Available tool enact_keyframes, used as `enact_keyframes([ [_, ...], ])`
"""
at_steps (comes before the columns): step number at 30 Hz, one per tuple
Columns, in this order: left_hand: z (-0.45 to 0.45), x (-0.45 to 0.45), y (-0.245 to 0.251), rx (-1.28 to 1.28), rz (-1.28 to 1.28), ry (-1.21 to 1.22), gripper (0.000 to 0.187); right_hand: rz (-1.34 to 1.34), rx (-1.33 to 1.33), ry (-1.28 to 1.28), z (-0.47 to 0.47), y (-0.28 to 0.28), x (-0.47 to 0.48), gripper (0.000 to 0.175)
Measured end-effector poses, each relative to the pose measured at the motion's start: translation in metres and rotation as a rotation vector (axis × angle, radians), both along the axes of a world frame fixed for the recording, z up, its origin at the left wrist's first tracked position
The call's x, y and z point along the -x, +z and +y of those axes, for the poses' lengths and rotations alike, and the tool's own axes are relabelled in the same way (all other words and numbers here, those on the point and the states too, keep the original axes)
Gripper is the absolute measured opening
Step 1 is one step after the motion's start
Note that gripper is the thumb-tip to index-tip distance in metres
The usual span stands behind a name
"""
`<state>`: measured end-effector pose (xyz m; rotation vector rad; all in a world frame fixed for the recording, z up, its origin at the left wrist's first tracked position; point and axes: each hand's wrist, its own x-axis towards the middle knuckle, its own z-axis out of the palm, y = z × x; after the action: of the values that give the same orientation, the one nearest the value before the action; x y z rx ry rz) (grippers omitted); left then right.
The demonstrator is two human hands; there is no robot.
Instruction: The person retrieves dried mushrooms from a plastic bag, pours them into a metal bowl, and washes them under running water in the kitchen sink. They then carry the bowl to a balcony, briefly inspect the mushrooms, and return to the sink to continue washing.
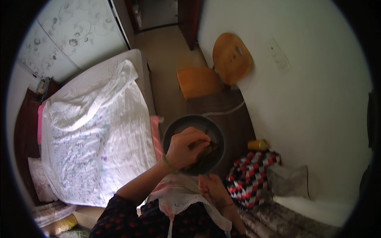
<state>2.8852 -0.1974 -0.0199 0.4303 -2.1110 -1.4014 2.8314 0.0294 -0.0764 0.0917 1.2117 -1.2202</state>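
A dark round pan (218, 131) is in front of my body, with dark brownish-green loose pieces (205, 157) in its bottom. My left hand (187, 145) reaches over the pan from the left, thumb and fingers drawn close together above the pieces. Dark matter shows between the fingers, but whether they hold some of it is unclear. A pale band circles the left wrist. At the pan's near rim, my right hand (212, 189) is closed around the handle, which it mostly hides. A whitish apron (190, 205) covers my front below the pan.
A dark tabletop (214, 110) with a pale cable (229, 112) lies beyond the pan. A wooden chair (202, 81) stands behind it. On the right are a yellow container (257, 145) and a checked cloth bundle (253, 178). A bed (125, 119) fills the left.
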Motion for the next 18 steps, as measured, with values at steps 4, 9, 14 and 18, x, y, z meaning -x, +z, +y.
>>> enact_keyframes([
  [4, -0.137, 0.043, -0.020, 0.051, -0.015, 0.106, 0.012, -0.113, -0.002, 0.068, -0.133, -0.018, 0.066, 0.037],
  [9, -0.294, 0.075, 0.000, 0.003, -0.098, 0.157, 0.016, -0.167, -0.005, 0.110, -0.304, -0.012, 0.140, 0.041],
  [14, -0.414, 0.093, 0.040, 0.020, -0.129, 0.301, 0.018, -0.143, 0.067, 0.253, -0.446, 0.003, 0.190, 0.040],
  [18, -0.494, 0.115, 0.061, 0.057, -0.112, 0.394, 0.018, -0.157, 0.088, 0.330, -0.553, 0.016, 0.222, 0.034],
])
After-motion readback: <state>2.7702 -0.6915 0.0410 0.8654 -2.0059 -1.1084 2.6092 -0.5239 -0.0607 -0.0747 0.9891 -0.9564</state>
